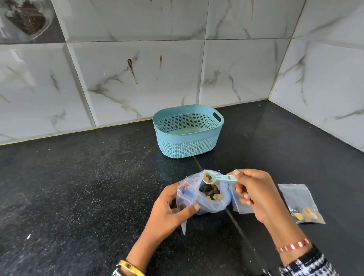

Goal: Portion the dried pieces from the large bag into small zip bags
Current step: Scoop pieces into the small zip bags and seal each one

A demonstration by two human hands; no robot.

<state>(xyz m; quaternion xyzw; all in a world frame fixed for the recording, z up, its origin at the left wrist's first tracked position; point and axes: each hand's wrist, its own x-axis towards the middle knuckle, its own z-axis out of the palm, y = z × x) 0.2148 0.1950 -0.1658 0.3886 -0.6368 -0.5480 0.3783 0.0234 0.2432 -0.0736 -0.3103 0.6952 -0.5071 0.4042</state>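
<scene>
The large bag (211, 197), open and approx. half full of dried pieces (208, 193), is stood near the front edge of the counter (72, 188). A loaded scoop (217, 178) is pinched over it by the right hand (258, 194); a small zip bag (186, 195) is gripped by the left hand (171, 209). One filled zip bag (302, 205) is laid toward the right edge, another bag (241, 204) w/ contents unclear is beside the large bag. The basket (188, 135) near the back wall holds nothing. Judged early: most portions are left.

Bright, even light; glare on wall tiles (142, 76); wide-angle bending at edges.
</scene>
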